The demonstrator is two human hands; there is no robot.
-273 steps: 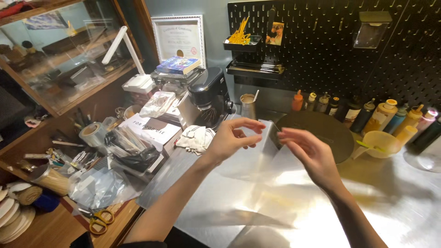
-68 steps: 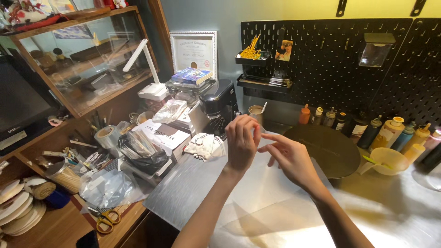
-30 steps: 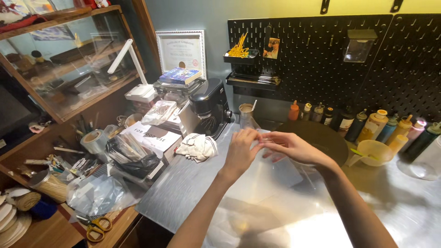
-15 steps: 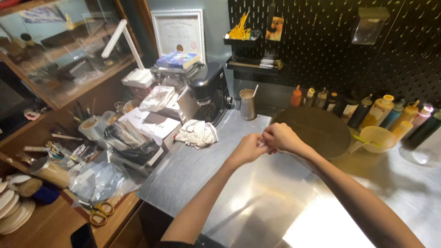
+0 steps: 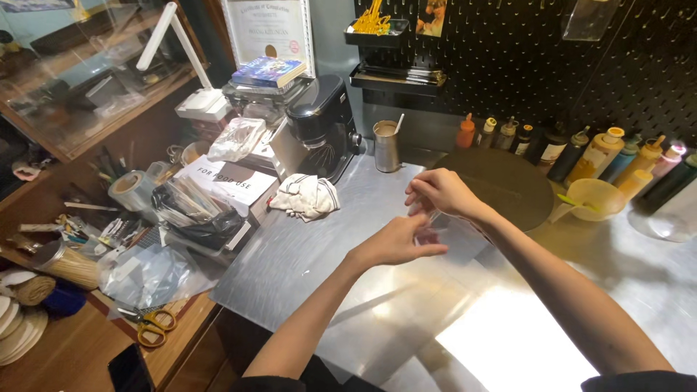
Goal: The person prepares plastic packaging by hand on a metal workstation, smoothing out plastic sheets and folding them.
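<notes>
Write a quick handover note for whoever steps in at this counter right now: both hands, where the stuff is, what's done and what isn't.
Left hand: over the steel counter, fingers pinching the clear plastic sheet.
Right hand: just above, fingers curled on the same sheet's upper part.
The sheet looks gathered between the hands, its lower part lying on the counter; its exact shape is hard to tell.
Nearby: dark round griddle behind the hands, yellow bowl to its right, crumpled white cloth to the left.
Done: sheet is in hand. Left: it is not yet rolled or set down finished.
</notes>
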